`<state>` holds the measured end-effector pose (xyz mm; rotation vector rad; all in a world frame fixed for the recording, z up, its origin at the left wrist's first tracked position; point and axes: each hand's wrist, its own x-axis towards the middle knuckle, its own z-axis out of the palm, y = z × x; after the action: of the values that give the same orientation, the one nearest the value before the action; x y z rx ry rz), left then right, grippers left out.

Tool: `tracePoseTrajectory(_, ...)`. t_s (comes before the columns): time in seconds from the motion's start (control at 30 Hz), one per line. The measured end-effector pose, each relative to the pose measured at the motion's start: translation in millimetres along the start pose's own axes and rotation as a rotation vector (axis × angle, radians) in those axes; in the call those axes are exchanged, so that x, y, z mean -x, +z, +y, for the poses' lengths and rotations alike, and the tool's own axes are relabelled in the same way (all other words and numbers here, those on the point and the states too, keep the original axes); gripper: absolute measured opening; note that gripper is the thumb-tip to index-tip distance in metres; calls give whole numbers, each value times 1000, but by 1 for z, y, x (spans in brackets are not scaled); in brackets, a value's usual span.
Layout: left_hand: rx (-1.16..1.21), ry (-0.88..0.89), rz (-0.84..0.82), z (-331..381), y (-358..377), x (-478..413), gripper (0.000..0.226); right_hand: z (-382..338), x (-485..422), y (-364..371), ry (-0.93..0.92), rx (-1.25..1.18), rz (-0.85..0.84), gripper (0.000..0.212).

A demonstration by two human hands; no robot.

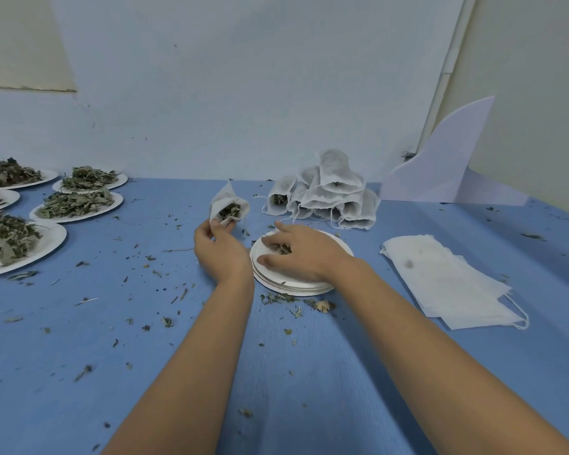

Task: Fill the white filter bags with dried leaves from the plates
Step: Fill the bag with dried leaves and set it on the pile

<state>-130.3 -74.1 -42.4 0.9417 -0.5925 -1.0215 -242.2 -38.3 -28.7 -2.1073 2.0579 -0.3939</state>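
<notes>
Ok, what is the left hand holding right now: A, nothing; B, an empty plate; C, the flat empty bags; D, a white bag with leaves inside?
D: the left hand holds a white bag by its open mouth, and dried leaves show inside it.

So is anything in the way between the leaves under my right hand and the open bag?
Nothing visible. The right hand gathers leaves on the white plate stack; the left hand holds the filter bag open just beside it.
</notes>
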Motion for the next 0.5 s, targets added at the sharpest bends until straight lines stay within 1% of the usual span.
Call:
tracePoseTrajectory(0.07, -6, -2, -2, -1, 0, 0, 14, 3, 0, 3, -23, -35, -16, 47)
tracePoseTrajectory(0.13, -8, 0, -7, -2, 1, -1, 14, 7, 0, 6, -56, -34, 49, 38)
tracePoseTrajectory(0.27, -26, 6, -17, -4, 1, 0, 14, 10, -2, 8, -61, -51, 174, 19)
tracePoseTrajectory(0.43, -20, 8, -20, -5, 2, 0, 14, 8, -2, 8, -47, -54, 190, 15)
tracePoseTrajectory(0.5, -18, 7, -24, -5, 2, 1, 14, 7, 0, 7, -54, -56, 204, 7)
